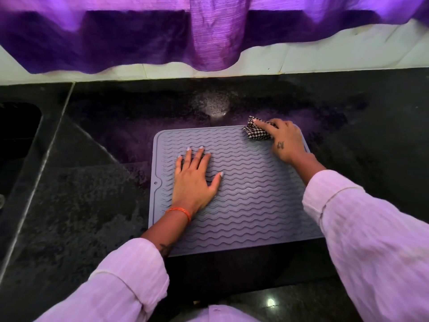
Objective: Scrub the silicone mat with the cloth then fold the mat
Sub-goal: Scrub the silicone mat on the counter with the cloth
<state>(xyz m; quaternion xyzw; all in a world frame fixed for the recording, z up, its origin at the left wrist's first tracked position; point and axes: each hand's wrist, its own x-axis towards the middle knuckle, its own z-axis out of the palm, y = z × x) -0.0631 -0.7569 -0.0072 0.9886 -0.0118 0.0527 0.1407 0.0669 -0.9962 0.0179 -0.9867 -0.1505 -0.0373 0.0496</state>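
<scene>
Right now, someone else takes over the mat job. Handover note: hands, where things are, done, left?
Left hand: flat, fingers spread, pressing the silicone mat down.
Right hand: holds the checked cloth at the mat's far right corner.
Mat lies flat and unfolded on the dark countertop.
Done: scrubbing appears under way; how much is covered cannot be told.
Left: finish scrubbing, then fold the mat.

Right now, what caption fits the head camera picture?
Left hand steadies the silicone mat; right hand scrubs with cloth.
</scene>
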